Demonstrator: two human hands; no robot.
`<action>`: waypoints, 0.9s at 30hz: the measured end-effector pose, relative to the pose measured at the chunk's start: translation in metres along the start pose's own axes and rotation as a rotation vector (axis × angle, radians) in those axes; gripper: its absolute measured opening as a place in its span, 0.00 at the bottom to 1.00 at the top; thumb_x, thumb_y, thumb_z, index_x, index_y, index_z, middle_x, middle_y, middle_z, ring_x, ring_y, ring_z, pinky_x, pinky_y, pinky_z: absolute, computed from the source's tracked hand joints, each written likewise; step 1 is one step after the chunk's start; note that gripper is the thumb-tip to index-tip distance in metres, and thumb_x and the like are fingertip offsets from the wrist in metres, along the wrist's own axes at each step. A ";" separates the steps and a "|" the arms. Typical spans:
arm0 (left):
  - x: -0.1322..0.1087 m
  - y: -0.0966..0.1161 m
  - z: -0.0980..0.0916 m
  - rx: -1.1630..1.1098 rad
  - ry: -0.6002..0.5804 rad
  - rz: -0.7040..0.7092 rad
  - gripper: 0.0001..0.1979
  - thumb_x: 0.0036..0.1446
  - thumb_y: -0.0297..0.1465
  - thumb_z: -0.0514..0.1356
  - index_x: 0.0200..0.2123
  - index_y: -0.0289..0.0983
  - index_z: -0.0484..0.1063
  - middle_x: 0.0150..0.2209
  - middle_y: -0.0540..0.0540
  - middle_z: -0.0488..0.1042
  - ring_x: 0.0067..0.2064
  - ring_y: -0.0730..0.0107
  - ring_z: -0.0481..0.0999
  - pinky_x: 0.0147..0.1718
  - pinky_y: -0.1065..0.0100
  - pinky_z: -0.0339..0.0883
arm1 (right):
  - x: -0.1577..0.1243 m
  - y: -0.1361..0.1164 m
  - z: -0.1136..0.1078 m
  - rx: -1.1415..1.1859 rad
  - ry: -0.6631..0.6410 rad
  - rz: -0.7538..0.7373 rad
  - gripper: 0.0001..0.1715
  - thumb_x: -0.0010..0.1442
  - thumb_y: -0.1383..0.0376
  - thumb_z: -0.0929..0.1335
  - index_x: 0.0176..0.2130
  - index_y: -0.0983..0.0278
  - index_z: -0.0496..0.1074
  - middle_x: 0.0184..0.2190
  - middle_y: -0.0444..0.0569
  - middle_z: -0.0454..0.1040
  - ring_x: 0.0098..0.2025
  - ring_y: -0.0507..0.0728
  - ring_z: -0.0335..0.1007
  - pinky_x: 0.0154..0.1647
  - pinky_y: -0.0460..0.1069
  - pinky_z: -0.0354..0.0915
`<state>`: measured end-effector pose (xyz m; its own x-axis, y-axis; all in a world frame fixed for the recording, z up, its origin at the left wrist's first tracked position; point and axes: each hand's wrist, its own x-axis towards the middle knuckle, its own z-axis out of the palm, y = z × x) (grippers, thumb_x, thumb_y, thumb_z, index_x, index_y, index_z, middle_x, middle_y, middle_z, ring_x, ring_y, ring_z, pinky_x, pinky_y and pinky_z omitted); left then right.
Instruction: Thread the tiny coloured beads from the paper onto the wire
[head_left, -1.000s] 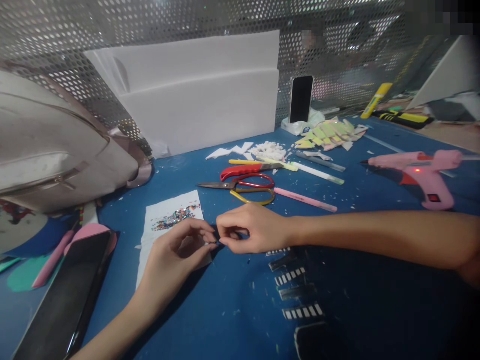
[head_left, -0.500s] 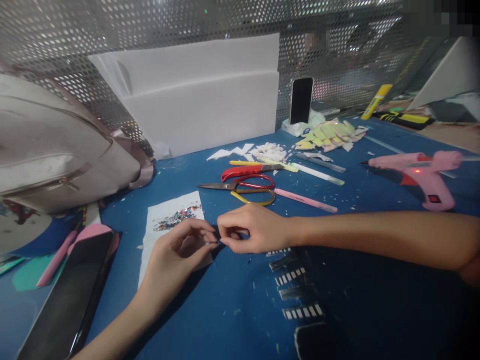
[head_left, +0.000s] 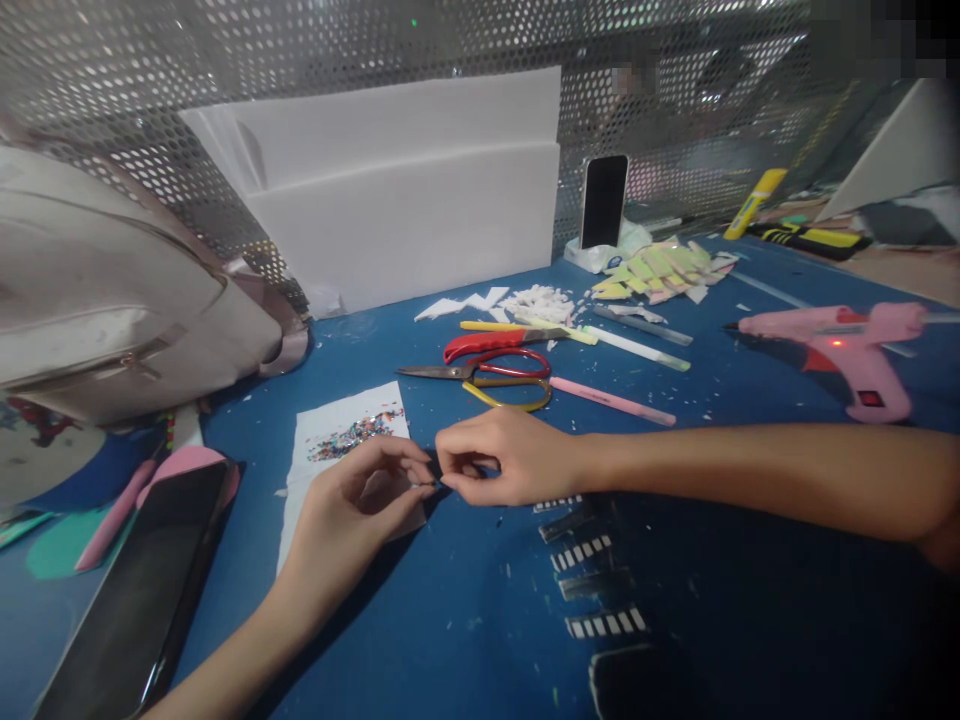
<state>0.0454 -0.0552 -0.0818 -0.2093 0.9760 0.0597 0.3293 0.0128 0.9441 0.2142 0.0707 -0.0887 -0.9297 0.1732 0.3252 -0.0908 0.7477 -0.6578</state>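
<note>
Pinching close over the blue-topped bench (head_left: 480,620)

Bare left hand (head_left: 349,500) and bare right hand (head_left: 517,455) face each other, tips nearly together, just right of a creased white paper sheet (head_left: 300,480). Left thumb and fingers bend toward one another; right thumb and forefinger curl into a pinch. A tiny dark speck (head_left: 435,485) shows where the tips converge. Whether either grip has hold of it: cannot tell. Nor whether the hands touch.

Step in hand, as judged: fine two-handed finger work at that speck. Next move would seem to call for steady wrists, light pressure and short finger travel; so small a piece could slip and be lost against the dark top.

Look of it: no more than a dark dot, shape and material unreadable. Beyond the left hand, a loose scatter of shiny multicoloured flakes (head_left: 352,437) lies on the sheet. Nearer the wearer than the right wrist, black strips with white blocks (head_left: 582,552) alternate with plain dark strips (head_left: 596,583) in a column, the farthest partly hidden by the wrist.
</note>
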 end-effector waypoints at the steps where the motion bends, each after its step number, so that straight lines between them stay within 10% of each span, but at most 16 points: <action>1: 0.000 0.001 0.001 -0.003 0.010 0.000 0.06 0.50 0.26 0.64 0.34 0.38 0.72 0.31 0.50 0.74 0.34 0.71 0.74 0.31 0.72 0.72 | 0.000 0.000 0.000 -0.001 0.001 -0.001 0.04 0.58 0.69 0.65 0.31 0.64 0.64 0.25 0.39 0.66 0.26 0.46 0.59 0.27 0.43 0.52; 27: -0.001 -0.001 -0.002 0.155 0.030 0.100 0.06 0.53 0.27 0.63 0.36 0.39 0.72 0.32 0.49 0.75 0.36 0.69 0.74 0.37 0.69 0.70 | 0.001 -0.001 0.000 0.015 0.020 -0.038 0.05 0.60 0.68 0.64 0.31 0.65 0.66 0.26 0.42 0.68 0.26 0.47 0.58 0.28 0.44 0.53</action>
<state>0.0431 -0.0570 -0.0824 -0.1953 0.9672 0.1625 0.4869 -0.0482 0.8721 0.2139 0.0702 -0.0877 -0.9182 0.1574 0.3634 -0.1316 0.7443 -0.6548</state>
